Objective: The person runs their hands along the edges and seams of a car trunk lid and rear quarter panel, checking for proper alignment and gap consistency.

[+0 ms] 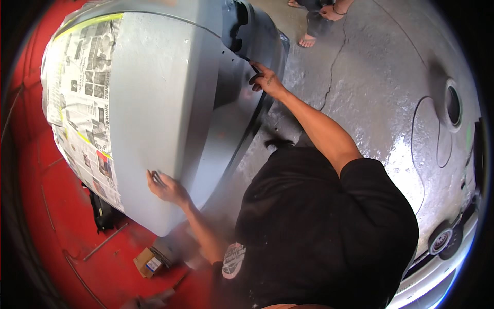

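A car body [149, 82] coated in dull grey primer stands in front of me. My left hand [169, 189] is at its lower broad panel, with fingers bent around something small and greyish that I cannot make out. Farther off, my right hand [266, 82] reaches the dark recess beside the panel edge. Its fingers are closed on a thin dark strip [253, 66], whose kind does not show. Newspaper masking [87, 77] covers the car's left part, edged with yellow tape [85, 23].
Another person's bare foot [307, 40] and hand [333, 12] show at the top. A cable [413, 129] and a round ring-shaped object [453, 104] lie on the grey floor. On the red floor are a cardboard box [146, 262], a rod [105, 241] and a black part [103, 213].
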A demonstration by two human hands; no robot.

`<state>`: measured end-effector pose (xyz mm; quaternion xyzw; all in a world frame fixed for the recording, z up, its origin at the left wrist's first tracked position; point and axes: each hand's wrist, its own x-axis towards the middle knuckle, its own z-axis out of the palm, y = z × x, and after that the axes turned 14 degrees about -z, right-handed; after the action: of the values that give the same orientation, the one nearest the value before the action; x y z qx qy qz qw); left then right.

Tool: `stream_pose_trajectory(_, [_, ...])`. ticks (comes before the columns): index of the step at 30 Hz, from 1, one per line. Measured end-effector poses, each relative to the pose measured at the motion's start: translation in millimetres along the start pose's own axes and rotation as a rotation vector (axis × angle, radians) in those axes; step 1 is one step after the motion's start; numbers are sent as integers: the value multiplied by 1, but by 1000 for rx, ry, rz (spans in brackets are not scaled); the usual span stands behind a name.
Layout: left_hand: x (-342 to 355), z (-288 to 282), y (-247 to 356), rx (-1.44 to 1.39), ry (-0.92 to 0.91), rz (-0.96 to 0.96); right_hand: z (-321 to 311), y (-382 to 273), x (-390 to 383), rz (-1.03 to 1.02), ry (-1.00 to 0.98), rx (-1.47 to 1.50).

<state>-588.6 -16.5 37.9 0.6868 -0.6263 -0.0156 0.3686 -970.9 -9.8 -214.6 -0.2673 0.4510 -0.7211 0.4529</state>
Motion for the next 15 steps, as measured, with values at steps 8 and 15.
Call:
stream_pose_trajectory(8, [-3, 4, 13, 2, 30, 15, -25, 26, -15, 38, -130, -77])
stream_pose_trajectory(15, [-3, 2, 12, 66, 69, 54, -18, 31, -28, 95, -142, -229])
